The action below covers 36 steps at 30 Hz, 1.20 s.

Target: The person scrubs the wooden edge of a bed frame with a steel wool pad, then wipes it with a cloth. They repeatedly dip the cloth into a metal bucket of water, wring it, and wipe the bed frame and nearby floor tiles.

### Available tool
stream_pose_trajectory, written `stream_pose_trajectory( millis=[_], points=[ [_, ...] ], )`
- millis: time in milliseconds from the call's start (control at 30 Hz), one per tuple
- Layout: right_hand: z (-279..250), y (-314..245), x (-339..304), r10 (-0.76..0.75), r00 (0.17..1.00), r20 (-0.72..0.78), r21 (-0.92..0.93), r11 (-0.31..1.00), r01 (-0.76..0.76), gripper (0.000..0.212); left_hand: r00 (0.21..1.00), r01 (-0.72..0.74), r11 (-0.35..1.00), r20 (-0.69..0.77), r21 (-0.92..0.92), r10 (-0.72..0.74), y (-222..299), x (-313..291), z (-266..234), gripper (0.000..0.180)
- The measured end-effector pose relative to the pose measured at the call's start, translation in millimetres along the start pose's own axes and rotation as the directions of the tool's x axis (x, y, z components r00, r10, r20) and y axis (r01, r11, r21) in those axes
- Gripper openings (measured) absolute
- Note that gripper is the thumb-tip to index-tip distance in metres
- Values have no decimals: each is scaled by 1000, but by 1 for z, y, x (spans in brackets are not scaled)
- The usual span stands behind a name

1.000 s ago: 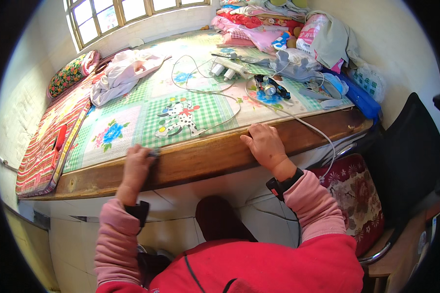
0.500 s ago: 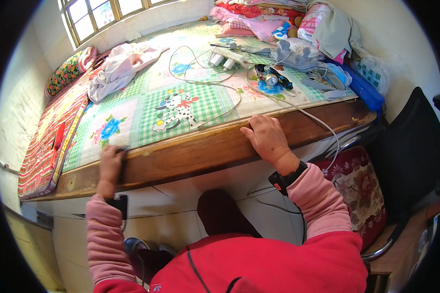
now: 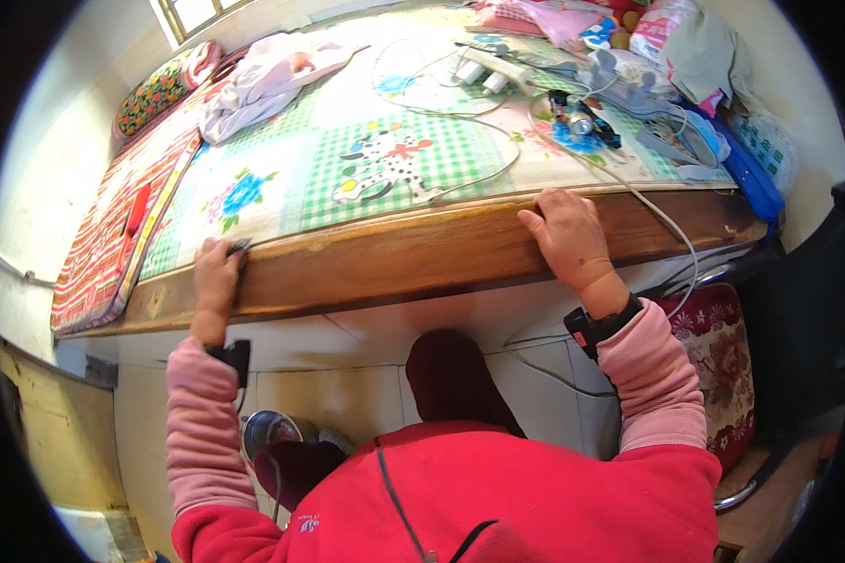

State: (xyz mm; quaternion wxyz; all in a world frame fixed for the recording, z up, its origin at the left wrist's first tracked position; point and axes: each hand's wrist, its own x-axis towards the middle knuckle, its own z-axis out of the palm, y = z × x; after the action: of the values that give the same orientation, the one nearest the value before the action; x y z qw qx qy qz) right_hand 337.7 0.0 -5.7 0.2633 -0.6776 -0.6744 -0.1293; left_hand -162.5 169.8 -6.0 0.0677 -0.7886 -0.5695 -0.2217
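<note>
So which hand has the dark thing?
The left hand, nearer the striped mat, has the small dark thing. The right hand, on the wooden edge, shows none.

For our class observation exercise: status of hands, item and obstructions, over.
Left fingers gripping small dark item, kind unclear. Right fingers resting on wooden edge. White cable over edge, clear of both.

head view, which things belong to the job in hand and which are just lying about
In use: left hand; small dark thing in it, too unclear to name; wooden edge; right hand, resting on that edge.

Lying about: power strip; small lamp; pale crumpled cloth; flowered pillow.
</note>
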Motion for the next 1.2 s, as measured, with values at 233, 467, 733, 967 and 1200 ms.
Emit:
stream_pose_trajectory(
  millis=[233,467,733,967,1200],
  points=[
    [0,-6,-2,13,1000,0,-31,999,-13,33,901,-433,855,-144,-286,408,147,-22,44,22],
    [8,2,-1,-8,1000,-15,-49,999,7,30,996,-27,991,-85,-134,16,-23,-33,-5,13],
    [8,-1,-2,-5,1000,1,-65,998,5,29,951,-293,922,-179,-253,253,91,-22,31,14],
    [9,4,-3,-41,999,-4,-51,998,41,28,941,-320,902,-211,-291,265,98,-47,29,22],
    [9,4,-3,-31,999,7,-43,999,31,29,976,73,993,-212,97,-51,-60,-42,-9,15]
  ],
)
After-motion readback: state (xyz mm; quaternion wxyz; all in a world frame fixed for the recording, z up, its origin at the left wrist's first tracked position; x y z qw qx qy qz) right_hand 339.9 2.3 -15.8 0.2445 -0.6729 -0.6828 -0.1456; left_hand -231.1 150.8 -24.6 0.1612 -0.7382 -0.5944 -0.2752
